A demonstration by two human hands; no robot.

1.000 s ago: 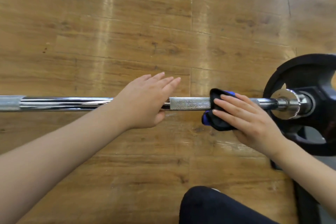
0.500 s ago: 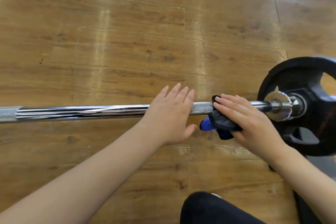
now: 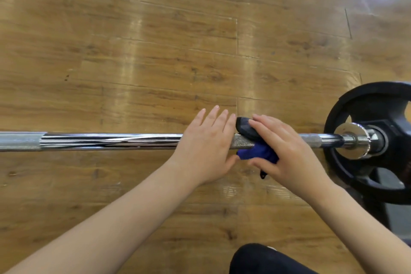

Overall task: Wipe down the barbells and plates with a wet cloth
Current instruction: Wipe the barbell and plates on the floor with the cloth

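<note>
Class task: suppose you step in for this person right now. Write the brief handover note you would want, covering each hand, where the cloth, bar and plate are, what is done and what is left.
Left hand: flat, fingers straight, resting on the barbell beside the cloth.
Right hand: presses the blue cloth over the bar's knurled section, thumb below and fingers over the top.
Barbell lies across the wooden floor; black plate is loaded on its right end.
Done: wiping is under way on the knurling near the right collar; how much is already clean cannot be told.
Left: probably the long shaft to the left, the sleeve and the plate.
</note>
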